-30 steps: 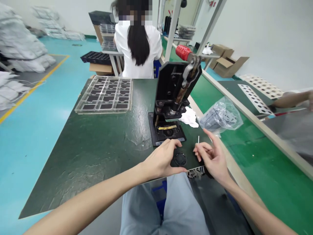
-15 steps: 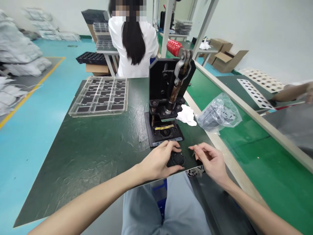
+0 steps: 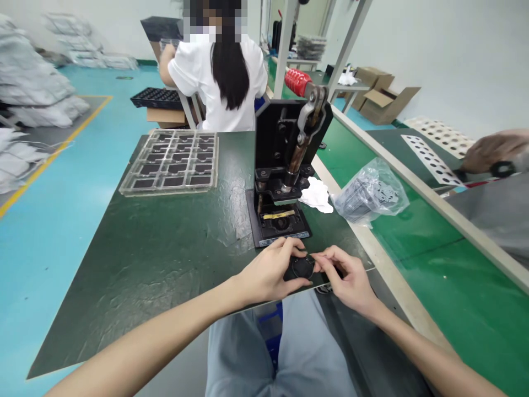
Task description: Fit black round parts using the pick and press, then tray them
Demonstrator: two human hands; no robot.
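Observation:
My left hand (image 3: 270,270) is closed around a black part with a round face (image 3: 303,267) near the table's front edge, thumb below and fingers above. My right hand (image 3: 345,273) is pinched at the right rim of that part, its fingertips touching or almost touching it. Whatever the right fingertips hold is too small to make out. Just beyond my hands stands a black hand press (image 3: 276,149) with a red-gripped lever (image 3: 298,82) raised. A yellow strip (image 3: 279,215) lies across the fixture in its base.
A clear compartment tray (image 3: 169,187) with dark pieces lies at the table's back left. Right of the press are a crumpled white cloth (image 3: 316,196) and a plastic bag of dark parts (image 3: 370,193). One person (image 3: 223,71) sits ahead; another person's hand (image 3: 494,151) shows at right.
My right hand has moved left to the black part's rim. My left hand has kept its hold. The person ahead has raised the left arm, and the hand at far right now shows a dark ring.

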